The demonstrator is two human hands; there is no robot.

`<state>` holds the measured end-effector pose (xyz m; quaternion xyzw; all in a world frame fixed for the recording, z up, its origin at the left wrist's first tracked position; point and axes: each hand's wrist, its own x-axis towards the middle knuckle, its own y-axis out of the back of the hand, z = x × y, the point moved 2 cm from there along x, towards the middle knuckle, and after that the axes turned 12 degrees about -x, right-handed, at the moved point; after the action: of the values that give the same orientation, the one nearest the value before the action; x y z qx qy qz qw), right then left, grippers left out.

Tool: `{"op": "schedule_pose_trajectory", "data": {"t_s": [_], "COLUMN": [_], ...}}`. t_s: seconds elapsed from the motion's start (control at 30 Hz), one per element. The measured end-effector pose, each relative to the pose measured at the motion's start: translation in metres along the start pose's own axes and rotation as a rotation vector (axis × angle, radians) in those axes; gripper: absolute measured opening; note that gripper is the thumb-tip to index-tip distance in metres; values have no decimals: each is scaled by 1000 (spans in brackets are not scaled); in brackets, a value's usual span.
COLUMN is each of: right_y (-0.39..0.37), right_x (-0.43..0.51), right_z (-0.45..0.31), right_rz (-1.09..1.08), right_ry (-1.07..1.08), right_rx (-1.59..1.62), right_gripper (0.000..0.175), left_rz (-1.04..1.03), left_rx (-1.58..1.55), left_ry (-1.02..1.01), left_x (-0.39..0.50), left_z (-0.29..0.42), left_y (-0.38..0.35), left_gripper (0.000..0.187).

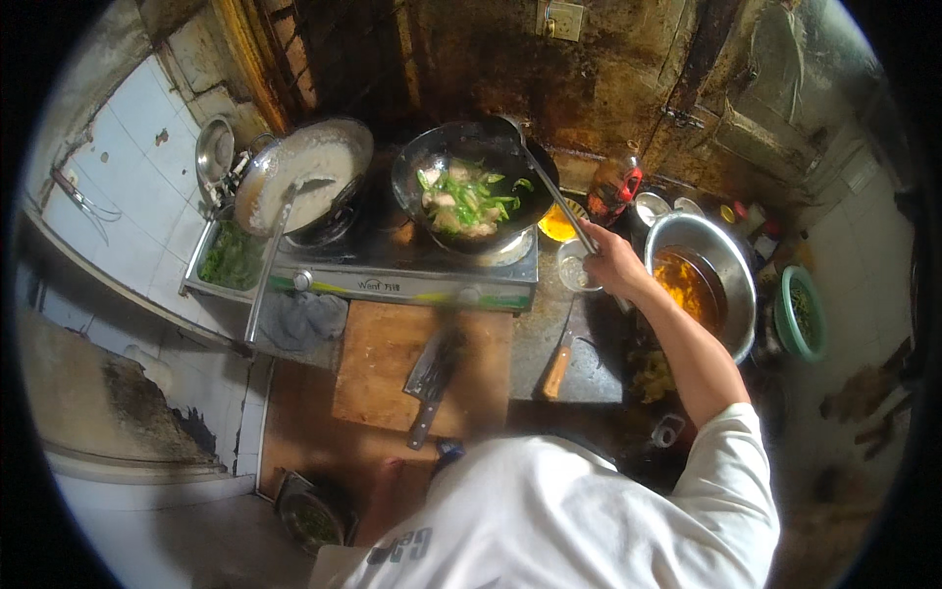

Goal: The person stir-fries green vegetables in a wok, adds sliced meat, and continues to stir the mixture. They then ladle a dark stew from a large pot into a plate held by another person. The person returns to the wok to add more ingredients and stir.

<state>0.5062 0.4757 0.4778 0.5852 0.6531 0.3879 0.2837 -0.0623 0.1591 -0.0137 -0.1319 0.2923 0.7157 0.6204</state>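
My right hand (612,259) grips the long metal handle of a ladle or wok spatula (548,180). Its head lies at the far rim of a black wok (533,177) on the right burner. Inside the wok, green pepper-like vegetable pieces and pale meat-like pieces (467,197) are heaped left of centre. A bowl of orange-yellow liquid (556,223) and a small whitish tub (576,266) sit beside this hand. A dim, blurred shape by my shirt may be my left hand (390,475); its fingers cannot be made out.
On the left burner, a wok (250,188) of cloudy liquid holds a wok spatula (272,272). A cleaver (434,368) rests on a wooden board (372,361); a wooden-handled knife (559,368) lies rightward. A metal basin (745,294) holds reddish broth. Leafy greens (232,254) fill a tray.
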Motion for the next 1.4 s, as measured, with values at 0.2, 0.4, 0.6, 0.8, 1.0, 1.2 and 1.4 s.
{"op": "schedule_pose_trajectory", "data": {"t_s": [0.2, 0.4, 0.6, 0.8, 1.0, 1.2, 1.4], "right_y": [-4, 57, 101, 66, 7, 44, -7], "right_x": [-5, -73, -103, -68, -29, -50, -12], "right_z": [-3, -51, -75, -44, -42, -27, -51], "right_rz": [-386, -310, -468, -417, -248, -388, -263], "right_ry": [-201, -4, -168, -10, 89, -46, 20], "right_rx": [383, -21, -58, -657, -558, -808, -613], "right_gripper": [69, 69, 72, 71, 66, 67, 70], "left_rz": [-161, -107, -93, -70, -223, -104, -204], "left_rx": [-337, -159, 71, 6, -20, -198, -153], "left_ry": [170, 158, -214, 152, -515, -235, 61], "left_x": [-12, -9, 3, 6, -9, -10, 7], "left_z": [11, 35, 37, 23, 29, 21, 9], "left_y": [-13, -9, -20, -27, -15, -15, -15], "left_gripper": [20, 21, 23, 18, 16, 20, 20]}}
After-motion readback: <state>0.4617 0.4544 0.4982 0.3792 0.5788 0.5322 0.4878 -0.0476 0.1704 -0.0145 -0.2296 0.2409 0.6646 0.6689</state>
